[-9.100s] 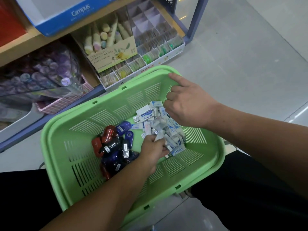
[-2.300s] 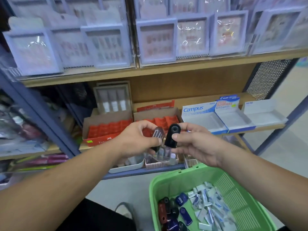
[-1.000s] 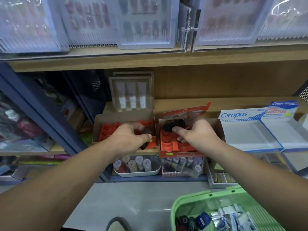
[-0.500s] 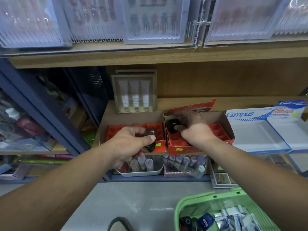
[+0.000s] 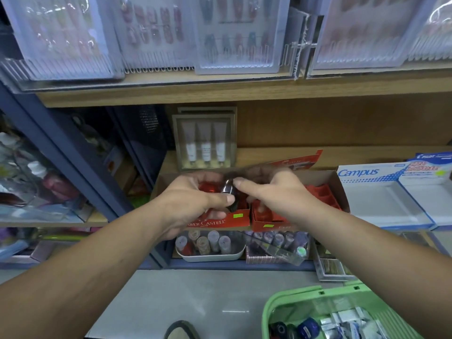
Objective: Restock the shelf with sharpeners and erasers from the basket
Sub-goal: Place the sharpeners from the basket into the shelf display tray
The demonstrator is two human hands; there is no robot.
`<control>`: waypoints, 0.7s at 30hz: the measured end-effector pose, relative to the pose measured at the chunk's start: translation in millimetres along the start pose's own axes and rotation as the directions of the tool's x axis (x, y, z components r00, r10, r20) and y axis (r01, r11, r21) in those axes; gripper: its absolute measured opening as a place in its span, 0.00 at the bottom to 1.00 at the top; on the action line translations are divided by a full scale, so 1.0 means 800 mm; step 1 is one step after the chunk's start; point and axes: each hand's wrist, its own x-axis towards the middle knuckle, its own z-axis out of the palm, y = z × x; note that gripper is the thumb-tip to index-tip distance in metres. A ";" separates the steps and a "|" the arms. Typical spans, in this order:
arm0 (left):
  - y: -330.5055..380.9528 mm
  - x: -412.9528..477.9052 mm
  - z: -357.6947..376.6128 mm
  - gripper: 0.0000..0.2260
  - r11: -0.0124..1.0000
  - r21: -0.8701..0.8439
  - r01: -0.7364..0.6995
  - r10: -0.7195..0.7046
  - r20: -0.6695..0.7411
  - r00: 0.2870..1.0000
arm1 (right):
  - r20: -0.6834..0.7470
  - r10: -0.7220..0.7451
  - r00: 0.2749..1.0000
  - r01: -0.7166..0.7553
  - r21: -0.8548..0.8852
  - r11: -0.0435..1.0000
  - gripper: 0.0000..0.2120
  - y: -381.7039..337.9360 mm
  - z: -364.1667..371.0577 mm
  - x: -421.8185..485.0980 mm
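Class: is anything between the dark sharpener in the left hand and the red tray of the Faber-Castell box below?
No separate object shows. The left hand pinches the dark oval plastic sharpener just above the red-trayed Faber-Castell cardboard box; only that hand's fingers curl beneath it, and the thumb of the right hand reaches it sideways.

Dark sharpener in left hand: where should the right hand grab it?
Probably its free upper end, coming from the right: the left hand pinches the dark sharpener low down, thumb across its front, leaving only the top exposed, by the right hand.

Right hand now at left hand's sharpener
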 end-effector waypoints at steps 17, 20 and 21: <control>0.007 0.005 -0.014 0.10 0.996 0.012 0.084 -0.083 -0.055 0.995 | 0.171 0.192 0.966 -0.253 0.492 0.833 0.14 0.014 -0.001 0.022; 0.002 0.011 -0.027 0.14 0.998 0.040 0.056 -0.054 -0.065 0.996 | 0.092 0.159 0.983 -0.182 0.384 0.905 0.12 0.014 -0.007 0.029; 0.002 0.010 -0.030 0.15 0.997 0.054 0.049 -0.046 -0.058 0.997 | 0.077 0.135 0.988 -0.153 0.329 0.932 0.11 0.013 -0.009 0.030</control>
